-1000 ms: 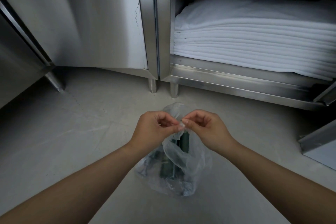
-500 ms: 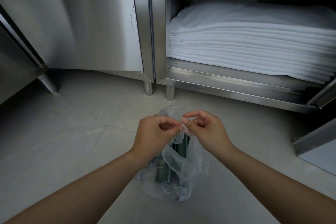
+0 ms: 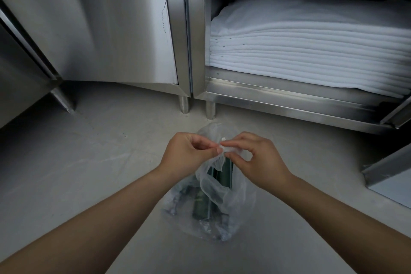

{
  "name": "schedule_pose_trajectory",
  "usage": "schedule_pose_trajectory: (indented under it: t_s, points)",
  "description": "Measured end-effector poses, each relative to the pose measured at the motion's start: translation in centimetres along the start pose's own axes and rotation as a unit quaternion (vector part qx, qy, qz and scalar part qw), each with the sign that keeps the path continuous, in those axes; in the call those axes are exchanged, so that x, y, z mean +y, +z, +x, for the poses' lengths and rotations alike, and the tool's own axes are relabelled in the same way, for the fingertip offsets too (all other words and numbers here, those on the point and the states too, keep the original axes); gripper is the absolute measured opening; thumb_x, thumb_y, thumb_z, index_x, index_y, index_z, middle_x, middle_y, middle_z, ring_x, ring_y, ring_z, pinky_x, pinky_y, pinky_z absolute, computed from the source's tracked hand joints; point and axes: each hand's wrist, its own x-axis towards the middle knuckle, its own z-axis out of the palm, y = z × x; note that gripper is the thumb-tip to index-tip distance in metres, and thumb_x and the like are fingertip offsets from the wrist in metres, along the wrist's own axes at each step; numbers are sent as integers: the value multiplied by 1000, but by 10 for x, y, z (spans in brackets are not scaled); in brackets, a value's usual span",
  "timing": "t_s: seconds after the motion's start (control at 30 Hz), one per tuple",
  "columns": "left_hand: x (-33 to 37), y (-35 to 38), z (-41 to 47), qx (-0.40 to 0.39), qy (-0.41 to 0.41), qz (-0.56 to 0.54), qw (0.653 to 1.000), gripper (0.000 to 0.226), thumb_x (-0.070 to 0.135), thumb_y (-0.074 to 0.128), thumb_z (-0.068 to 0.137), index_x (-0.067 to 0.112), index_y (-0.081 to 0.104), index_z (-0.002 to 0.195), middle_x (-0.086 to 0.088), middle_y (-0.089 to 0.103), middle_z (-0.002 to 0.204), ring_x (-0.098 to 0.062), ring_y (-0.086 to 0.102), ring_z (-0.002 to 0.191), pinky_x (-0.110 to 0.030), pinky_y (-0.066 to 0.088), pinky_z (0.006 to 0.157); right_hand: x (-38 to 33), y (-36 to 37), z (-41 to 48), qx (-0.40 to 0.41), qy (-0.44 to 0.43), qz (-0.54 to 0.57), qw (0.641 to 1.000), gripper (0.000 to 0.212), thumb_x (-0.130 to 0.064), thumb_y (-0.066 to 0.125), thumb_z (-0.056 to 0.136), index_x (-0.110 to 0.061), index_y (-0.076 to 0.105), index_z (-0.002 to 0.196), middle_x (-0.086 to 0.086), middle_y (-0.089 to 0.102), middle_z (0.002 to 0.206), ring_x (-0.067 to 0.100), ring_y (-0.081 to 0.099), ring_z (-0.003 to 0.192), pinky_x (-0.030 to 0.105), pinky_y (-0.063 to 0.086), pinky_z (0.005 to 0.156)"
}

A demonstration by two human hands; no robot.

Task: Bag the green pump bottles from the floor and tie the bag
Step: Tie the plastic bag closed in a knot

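Note:
A thin clear plastic bag (image 3: 231, 202) stands on the grey floor just in front of me. Dark green pump bottles (image 3: 201, 204) show through its side, standing upright; their tops are hidden by crumpled plastic. My left hand (image 3: 189, 153) and my right hand (image 3: 255, 158) meet above the bag, each pinching the gathered plastic at the bag's mouth between thumb and fingers. A loop of plastic rises behind my fingertips.
Stainless steel cabinets on short legs (image 3: 184, 104) stand right behind the bag. The right cabinet is open and holds a stack of folded white cloths (image 3: 311, 51). A steel door edge (image 3: 389, 171) juts in at the right. Bare floor lies to the left.
Both hands have stayed together at the bag's mouth, working the plastic. My right hand's fingers have spread a little and the plastic loop behind them has shifted.

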Motion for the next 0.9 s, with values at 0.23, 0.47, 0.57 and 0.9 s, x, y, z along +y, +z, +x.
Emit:
schedule_pose_trajectory:
  t_s: [0.23, 0.47, 0.57, 0.9]
  points:
    - [-2, -5, -2, -27, 17, 24, 999, 10, 20, 82, 66, 18, 76, 75, 4, 75, 71, -8, 71, 69, -17, 54, 68, -4, 5, 3, -20, 0, -56, 998, 14, -18, 65, 84, -20, 72, 96, -3, 66, 87, 0, 51, 75, 5, 37, 69]
    - [-1, -4, -4, 19, 86, 94, 992, 15, 23, 81, 67, 18, 76, 81, 10, 72, 72, 0, 67, 65, -7, 48, 62, -8, 2, 7, -58, 36, -30, 997, 8, -20, 60, 87, -17, 68, 88, -5, 61, 85, 2, 51, 73, 9, 38, 67]
    - [-3, -5, -3, 9, 99, 98, 990, 14, 22, 80, 69, 17, 76, 81, 10, 72, 74, 0, 67, 68, -8, 49, 64, -9, -3, 9, -92, 86, 19, 992, 7, -25, 60, 88, -22, 67, 85, -10, 63, 80, -4, 53, 72, 6, 38, 65]
    - [-4, 0, -3, 6, 100, 68, 993, 8, 20, 78, 71, 21, 75, 79, 10, 72, 73, -2, 67, 66, -11, 51, 64, -13, -7, 9, -59, 241, 357, 900, 14, -4, 64, 82, -15, 61, 91, 2, 72, 80, 12, 65, 77, 19, 51, 76]
